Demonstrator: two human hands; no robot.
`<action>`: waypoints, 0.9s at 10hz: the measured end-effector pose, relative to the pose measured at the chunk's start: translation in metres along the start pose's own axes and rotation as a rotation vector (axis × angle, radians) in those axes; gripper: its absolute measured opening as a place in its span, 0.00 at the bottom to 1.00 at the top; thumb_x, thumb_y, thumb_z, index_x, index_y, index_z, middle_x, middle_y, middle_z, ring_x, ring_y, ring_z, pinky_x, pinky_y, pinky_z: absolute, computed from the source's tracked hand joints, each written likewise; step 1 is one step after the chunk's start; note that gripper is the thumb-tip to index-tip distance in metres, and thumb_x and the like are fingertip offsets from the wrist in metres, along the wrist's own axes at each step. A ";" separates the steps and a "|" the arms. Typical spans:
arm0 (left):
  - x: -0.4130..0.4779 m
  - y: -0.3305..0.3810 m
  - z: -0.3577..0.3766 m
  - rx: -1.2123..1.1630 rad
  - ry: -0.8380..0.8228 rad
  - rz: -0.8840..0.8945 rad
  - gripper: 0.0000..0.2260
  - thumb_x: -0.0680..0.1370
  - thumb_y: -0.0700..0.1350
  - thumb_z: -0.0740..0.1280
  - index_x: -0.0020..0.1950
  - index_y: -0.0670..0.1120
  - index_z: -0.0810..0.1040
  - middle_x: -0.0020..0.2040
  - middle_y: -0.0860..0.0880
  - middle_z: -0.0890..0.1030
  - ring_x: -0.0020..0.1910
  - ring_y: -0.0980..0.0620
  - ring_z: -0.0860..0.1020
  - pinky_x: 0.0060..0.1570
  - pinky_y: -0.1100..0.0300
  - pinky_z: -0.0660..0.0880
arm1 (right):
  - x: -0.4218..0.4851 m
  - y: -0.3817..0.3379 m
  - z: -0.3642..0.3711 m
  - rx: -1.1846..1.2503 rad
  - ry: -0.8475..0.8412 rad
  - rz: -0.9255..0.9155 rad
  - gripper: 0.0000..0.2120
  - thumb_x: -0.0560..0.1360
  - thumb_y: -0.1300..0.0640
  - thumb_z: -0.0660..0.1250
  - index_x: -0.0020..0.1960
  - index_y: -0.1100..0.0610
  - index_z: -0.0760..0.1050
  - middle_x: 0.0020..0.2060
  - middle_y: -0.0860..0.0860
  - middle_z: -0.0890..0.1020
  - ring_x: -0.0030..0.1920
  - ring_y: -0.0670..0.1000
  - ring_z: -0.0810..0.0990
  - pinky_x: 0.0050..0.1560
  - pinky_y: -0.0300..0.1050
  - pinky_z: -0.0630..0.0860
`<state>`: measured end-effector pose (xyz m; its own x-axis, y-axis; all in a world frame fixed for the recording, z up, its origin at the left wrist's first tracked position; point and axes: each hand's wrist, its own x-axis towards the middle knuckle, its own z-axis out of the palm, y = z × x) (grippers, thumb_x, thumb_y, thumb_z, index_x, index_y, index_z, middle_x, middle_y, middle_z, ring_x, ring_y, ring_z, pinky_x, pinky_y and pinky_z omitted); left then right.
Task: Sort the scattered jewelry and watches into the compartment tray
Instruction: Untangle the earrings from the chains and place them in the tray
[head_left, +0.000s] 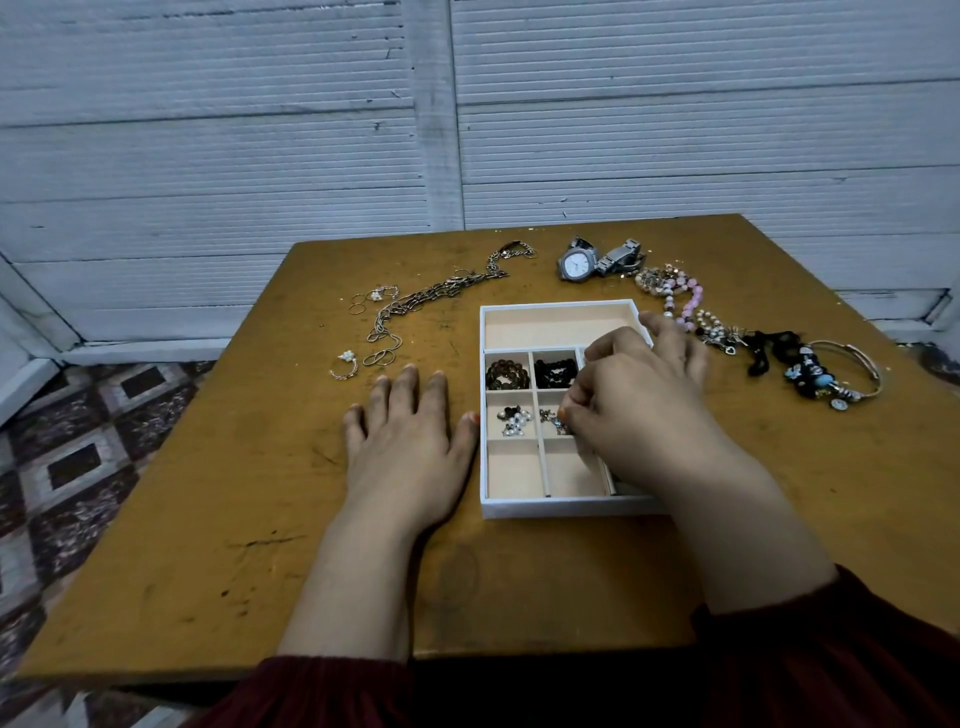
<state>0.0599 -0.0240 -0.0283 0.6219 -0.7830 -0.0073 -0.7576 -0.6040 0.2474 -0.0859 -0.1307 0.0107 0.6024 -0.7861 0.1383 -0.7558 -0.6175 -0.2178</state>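
Observation:
A white compartment tray (558, 505) with a beige lining lies on the brown table. Its cells hold a brown bead bracelet (507, 374), a black bead bracelet (555, 372) and pearl earrings (515, 419). My right hand (636, 410) hovers over the tray's middle, fingers curled, and pinches a small piece of silver jewelry (557, 422) in the centre cell. My left hand (410, 441) lies flat on the table just left of the tray. Two silver watches (597, 260) sit behind the tray.
Long chains (415, 306) and several small rings (371, 299) are spread at the left rear, with a flower ring (345, 364) nearer. Pink and pearl bracelets (680, 296), a black beaded piece (774, 351) and a charm bangle (836, 376) lie to the right. A grey wall rises behind the table.

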 end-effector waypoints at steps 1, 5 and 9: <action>0.000 0.000 -0.001 -0.003 -0.004 0.001 0.26 0.81 0.59 0.48 0.78 0.54 0.51 0.79 0.51 0.48 0.77 0.49 0.44 0.73 0.47 0.43 | 0.000 -0.001 0.000 -0.010 0.006 0.003 0.08 0.75 0.50 0.64 0.46 0.48 0.82 0.65 0.47 0.70 0.74 0.57 0.48 0.70 0.57 0.45; -0.001 0.000 -0.001 -0.015 -0.003 -0.001 0.26 0.81 0.59 0.48 0.78 0.54 0.51 0.79 0.51 0.48 0.77 0.49 0.44 0.73 0.47 0.42 | 0.000 0.003 -0.004 0.092 0.039 0.035 0.04 0.73 0.47 0.68 0.44 0.44 0.82 0.60 0.45 0.74 0.71 0.55 0.54 0.68 0.53 0.50; -0.001 0.001 -0.005 -0.111 0.102 0.014 0.20 0.81 0.56 0.54 0.72 0.53 0.65 0.75 0.51 0.62 0.75 0.49 0.56 0.71 0.47 0.52 | -0.007 0.007 -0.002 0.615 0.392 0.076 0.06 0.72 0.56 0.66 0.44 0.45 0.76 0.46 0.46 0.76 0.55 0.51 0.74 0.61 0.57 0.70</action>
<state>0.0593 -0.0233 -0.0229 0.6329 -0.7686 0.0935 -0.7431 -0.5691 0.3521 -0.0958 -0.1298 0.0104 0.3314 -0.8490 0.4116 -0.4419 -0.5251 -0.7273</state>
